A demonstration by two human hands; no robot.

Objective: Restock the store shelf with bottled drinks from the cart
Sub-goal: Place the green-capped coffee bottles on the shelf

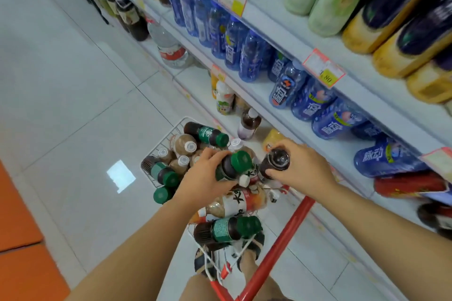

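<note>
Your left hand point(208, 173) grips a green-capped bottle point(236, 165) above the cart point(160, 144); your right hand point(302, 166) holds 1 dark bottle point(276, 161) just beside it, base toward you.

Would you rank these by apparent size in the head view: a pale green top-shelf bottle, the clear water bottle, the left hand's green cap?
1. pale green bottle, though nearness to the camera inflates it
2. clear water bottle
3. green cap

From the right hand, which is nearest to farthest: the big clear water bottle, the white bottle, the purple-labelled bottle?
1. purple-labelled bottle, just past the right hand, to its left.
2. white bottle, further along the row.
3. clear water bottle, at the far end.
</note>
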